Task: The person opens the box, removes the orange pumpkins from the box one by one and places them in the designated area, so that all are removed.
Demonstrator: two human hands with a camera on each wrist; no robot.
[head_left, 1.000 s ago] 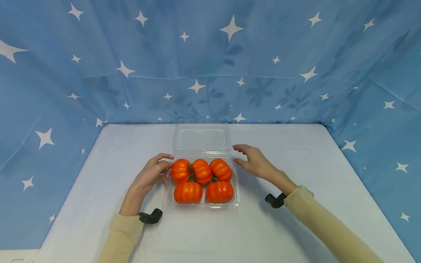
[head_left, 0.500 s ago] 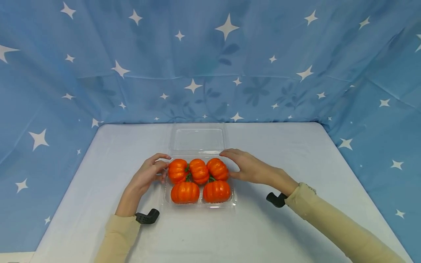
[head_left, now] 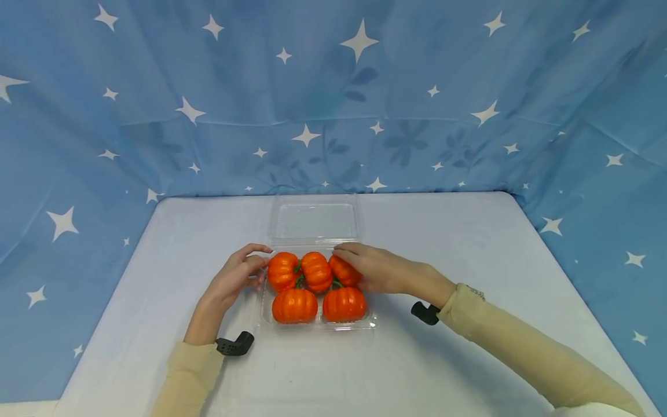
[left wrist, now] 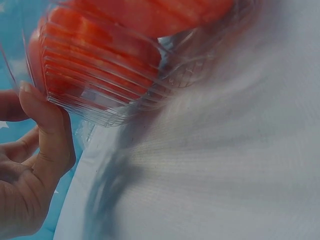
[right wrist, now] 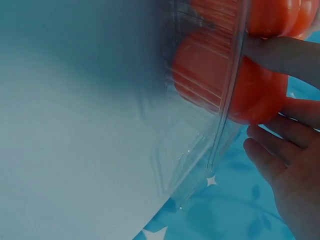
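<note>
An open clear plastic clamshell box (head_left: 371, 319) holds several small orange pumpkins, three behind and two in front, with green stems. My left hand (head_left: 234, 277) holds the box's left side near the back corner; in the left wrist view its fingertips (left wrist: 30, 92) touch the ribbed wall. My right hand (head_left: 383, 269) grips the back right pumpkin (head_left: 344, 271), which still sits in the box. The right wrist view has my thumb on one side of that pumpkin (right wrist: 260, 95) and fingers on the other. The hand covers part of it from the head camera.
The box's clear lid (head_left: 315, 220) lies folded back, reaching the rear edge of the white table (head_left: 323, 376). A blue star-patterned curtain (head_left: 234, 116) hangs behind and along both sides. The two front pumpkins (head_left: 294, 306) stand close to the box's front rim.
My right hand has moved left from beside the box onto the back right pumpkin and taken hold of it. My left hand stays at the box's left side.
</note>
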